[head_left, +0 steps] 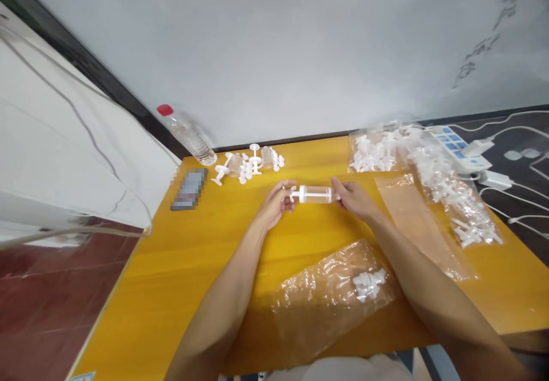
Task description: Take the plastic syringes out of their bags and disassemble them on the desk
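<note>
A clear plastic syringe (317, 194) with a white plunger lies level between my two hands, above the middle of the yellow table (206, 255). My left hand (277, 202) has its fingers closed about the white plunger end. At the other end, my right hand (352, 197) pinches the tip between thumb and fingers. Below the hands a clear plastic bag (326, 289) lies flat, with several small white parts (369, 284) in it. Beyond my left hand sit white plungers (256, 158) and short clear barrels (235, 165), with small white pieces around them.
A red-capped bottle (189, 135) and a phone (189, 189) are at the back left. On the right are bags of white parts (377, 153), a flat clear bag (416, 215), and a power strip (458, 147) with white cables. A whiteboard (300, 55) stands behind the table.
</note>
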Tool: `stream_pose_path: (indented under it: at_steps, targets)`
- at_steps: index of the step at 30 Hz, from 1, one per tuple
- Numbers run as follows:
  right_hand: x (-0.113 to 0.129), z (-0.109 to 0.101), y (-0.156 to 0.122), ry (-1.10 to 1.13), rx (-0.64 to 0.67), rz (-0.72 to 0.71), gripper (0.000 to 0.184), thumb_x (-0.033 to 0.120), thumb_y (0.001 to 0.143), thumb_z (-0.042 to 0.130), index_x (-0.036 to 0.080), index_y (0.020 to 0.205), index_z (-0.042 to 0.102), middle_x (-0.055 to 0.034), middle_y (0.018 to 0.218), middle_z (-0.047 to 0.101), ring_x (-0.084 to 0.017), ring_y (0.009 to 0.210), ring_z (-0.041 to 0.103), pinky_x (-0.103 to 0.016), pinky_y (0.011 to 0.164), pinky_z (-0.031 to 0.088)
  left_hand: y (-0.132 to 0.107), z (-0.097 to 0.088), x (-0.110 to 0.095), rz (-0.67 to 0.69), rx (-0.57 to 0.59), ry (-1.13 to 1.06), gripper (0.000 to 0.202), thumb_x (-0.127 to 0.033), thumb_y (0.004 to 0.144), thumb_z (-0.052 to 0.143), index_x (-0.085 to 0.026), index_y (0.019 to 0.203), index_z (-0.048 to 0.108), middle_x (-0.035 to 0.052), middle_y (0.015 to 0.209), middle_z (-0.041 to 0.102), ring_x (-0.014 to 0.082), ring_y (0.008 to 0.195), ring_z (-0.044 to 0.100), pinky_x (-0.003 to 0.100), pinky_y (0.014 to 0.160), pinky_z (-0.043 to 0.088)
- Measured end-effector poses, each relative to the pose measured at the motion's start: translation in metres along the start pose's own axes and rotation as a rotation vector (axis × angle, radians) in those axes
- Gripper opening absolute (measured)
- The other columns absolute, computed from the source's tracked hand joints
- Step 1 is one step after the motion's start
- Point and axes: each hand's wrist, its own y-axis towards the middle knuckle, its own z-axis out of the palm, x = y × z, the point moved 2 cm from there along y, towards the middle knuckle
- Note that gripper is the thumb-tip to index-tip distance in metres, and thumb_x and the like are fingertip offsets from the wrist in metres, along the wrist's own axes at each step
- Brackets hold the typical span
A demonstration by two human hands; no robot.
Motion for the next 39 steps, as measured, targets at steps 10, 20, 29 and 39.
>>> stream_pose_path:
  at_steps: [10, 20, 29, 39]
  targets:
    - [-0.012, 0.013, 0.006, -0.118, -0.105, -0.015, 0.080, 0.085, 0.092, 0.027, 0.024, 0.043, 0.045, -0.0051, 0.045, 0.051, -0.020, 0.049, 0.055, -0.034, 0.059, 0.042, 0.013, 0.002, 0.015, 0.022, -0.065, 0.132, 0.075, -0.032, 0.057, 0.098, -0.018, 0.121, 0.062, -0.0011, 0.079, 0.071, 0.0141, 0.067, 0.071, 0.027, 0.066, 0.063]
    - [-0.010, 0.022, 0.002, -0.275, -0.339, -0.435, 0.068, 0.078, 0.097, 0.027, 0.024, 0.056, 0.032, -0.0008, 0.051, 0.039, -0.014, 0.048, 0.035, -0.032, 0.055, 0.027, 0.013, -0.004, 0.021, -0.260, -0.203, 0.023, 0.055, -0.043, 0.059, 0.097, -0.011, 0.094, 0.069, 0.0073, 0.076, 0.074, 0.0132, 0.058, 0.069, 0.023, 0.055, 0.059]
    - [-0.025, 0.025, 0.009, 0.112, -0.131, -0.086, 0.069, 0.080, 0.093, 0.042, 0.022, 0.055, 0.035, 0.0032, 0.050, 0.033, -0.010, 0.047, 0.030, -0.028, 0.049, 0.022, 0.015, -0.011, 0.021, -0.025, -0.110, 0.029, 0.057, -0.028, 0.054, 0.100, -0.015, 0.101, 0.071, 0.0005, 0.084, 0.073, 0.0110, 0.069, 0.069, 0.022, 0.067, 0.060]
    - [-0.019, 0.030, 0.002, 0.354, -0.010, -0.075, 0.065, 0.080, 0.091, 0.047, 0.021, 0.064, 0.052, 0.0015, 0.048, 0.049, -0.011, 0.041, 0.046, -0.024, 0.043, 0.034, 0.015, -0.018, 0.015, 0.120, -0.025, 0.050, 0.056, -0.018, 0.055, 0.098, -0.019, 0.101, 0.066, -0.0019, 0.094, 0.070, 0.0103, 0.083, 0.065, 0.020, 0.075, 0.054]
